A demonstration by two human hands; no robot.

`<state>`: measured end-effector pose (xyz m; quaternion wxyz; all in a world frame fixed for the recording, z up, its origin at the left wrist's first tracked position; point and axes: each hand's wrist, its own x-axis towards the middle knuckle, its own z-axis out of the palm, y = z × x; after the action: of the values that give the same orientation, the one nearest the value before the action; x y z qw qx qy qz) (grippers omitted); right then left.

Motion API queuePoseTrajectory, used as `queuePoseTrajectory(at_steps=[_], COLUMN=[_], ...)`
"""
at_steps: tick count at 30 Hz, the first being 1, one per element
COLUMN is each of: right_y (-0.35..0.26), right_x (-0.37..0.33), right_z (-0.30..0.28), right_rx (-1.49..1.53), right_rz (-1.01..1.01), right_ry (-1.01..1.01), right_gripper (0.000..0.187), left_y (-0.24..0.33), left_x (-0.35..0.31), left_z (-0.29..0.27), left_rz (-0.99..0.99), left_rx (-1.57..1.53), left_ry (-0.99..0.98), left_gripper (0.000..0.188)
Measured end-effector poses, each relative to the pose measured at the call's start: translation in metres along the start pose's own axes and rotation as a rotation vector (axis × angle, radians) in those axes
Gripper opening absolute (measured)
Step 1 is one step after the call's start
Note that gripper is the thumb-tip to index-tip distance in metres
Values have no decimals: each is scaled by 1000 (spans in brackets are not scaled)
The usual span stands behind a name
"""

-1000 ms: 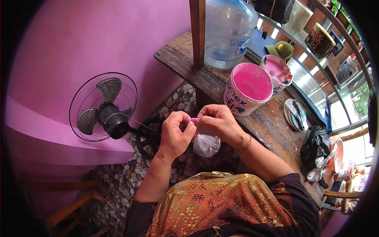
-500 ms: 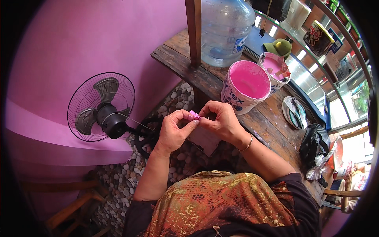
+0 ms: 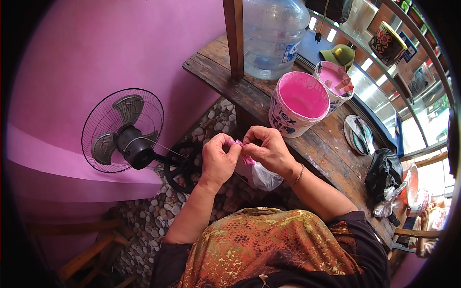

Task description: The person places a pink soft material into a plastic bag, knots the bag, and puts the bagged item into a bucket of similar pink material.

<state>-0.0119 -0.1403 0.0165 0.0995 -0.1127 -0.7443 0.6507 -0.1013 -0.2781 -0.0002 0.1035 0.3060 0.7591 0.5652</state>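
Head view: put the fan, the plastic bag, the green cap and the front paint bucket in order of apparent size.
1. Fan
2. Front paint bucket
3. Plastic bag and green cap: too alike to rank.

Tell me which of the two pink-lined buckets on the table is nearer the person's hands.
The larger-looking front bucket, just beyond the right hand. The other bucket stands behind it, to the right, farther away.
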Motion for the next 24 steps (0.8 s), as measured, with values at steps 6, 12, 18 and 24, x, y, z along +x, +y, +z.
queuePoseTrajectory(at_steps=[6, 12, 18, 24], right_y=[17, 18, 13, 16], right_x=[2, 3, -2, -6], right_z=[-4, -13, -15, -19], right_rx=[506, 360, 212, 67], right_rz=[25, 119, 100, -33], right_ry=[-46, 21, 5, 19], right_gripper=[11, 10, 14, 13], left_y=[-6, 0, 9, 12], left_x=[0, 1, -6, -5], left_z=[6, 4, -2, -2], left_rz=[48, 173, 216, 172], left_rx=[132, 148, 160, 159], left_ry=[49, 90, -16, -122], left_gripper=[12, 10, 12, 18])
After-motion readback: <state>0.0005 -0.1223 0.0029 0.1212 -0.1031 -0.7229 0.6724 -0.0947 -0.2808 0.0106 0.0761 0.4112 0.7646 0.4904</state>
